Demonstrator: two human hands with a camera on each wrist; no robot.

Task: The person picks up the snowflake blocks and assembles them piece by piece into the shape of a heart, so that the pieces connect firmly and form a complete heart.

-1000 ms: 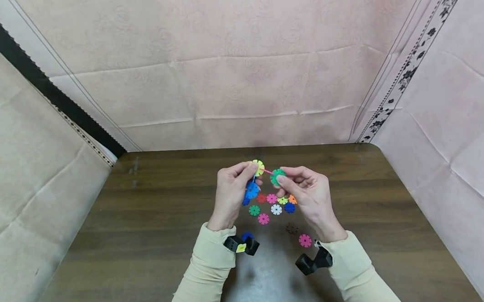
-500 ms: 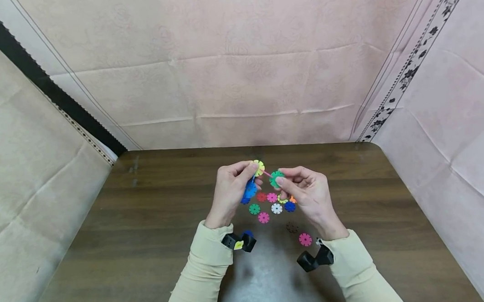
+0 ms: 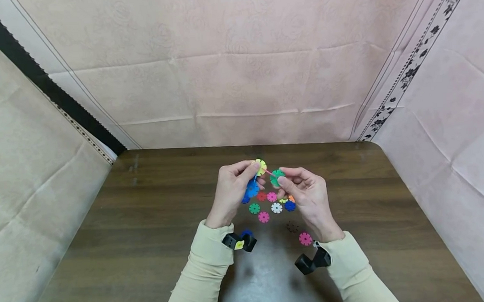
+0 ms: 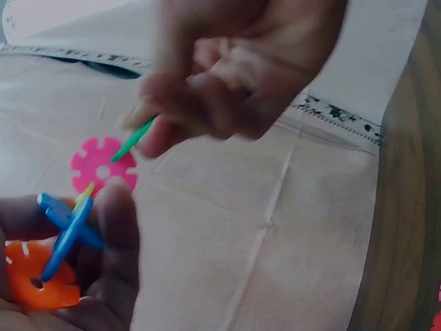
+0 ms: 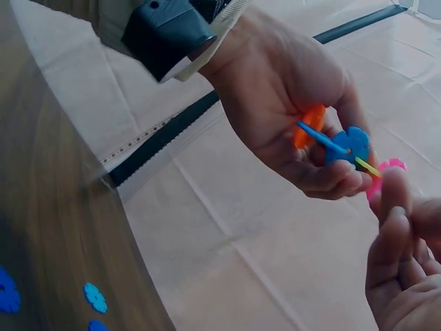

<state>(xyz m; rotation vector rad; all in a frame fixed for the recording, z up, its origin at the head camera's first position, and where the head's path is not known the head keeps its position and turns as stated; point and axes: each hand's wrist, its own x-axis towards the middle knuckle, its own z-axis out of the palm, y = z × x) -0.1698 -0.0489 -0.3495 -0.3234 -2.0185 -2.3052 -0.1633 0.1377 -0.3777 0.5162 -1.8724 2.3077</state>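
In the head view my left hand (image 3: 229, 192) holds a joined cluster of notched plastic discs over the table. A yellow disc (image 3: 261, 167) sits at its fingertips and a blue disc (image 3: 252, 188) lower down. The left wrist view also shows an orange disc (image 4: 41, 283) and crossed blue discs (image 4: 67, 231) in that hand. A pink disc (image 4: 93, 165) stands out from the cluster towards my right hand (image 3: 307, 191). Between thumb and forefinger, the right hand pinches a green disc (image 3: 277, 178), its edge meeting the pink one.
Several loose discs lie on the wooden table (image 3: 169, 246) beneath the hands, among them a white disc (image 3: 276, 208) and a red disc (image 3: 261, 196). Closer in are a dark brown disc (image 3: 292, 227) and another pink disc (image 3: 305, 239). Cloth screens (image 3: 238, 87) surround the table's back and sides.
Both hands keep their grips and stay almost in place. The left hand and the yellow disc have shifted very slightly to the right; the green disc has moved only a little.
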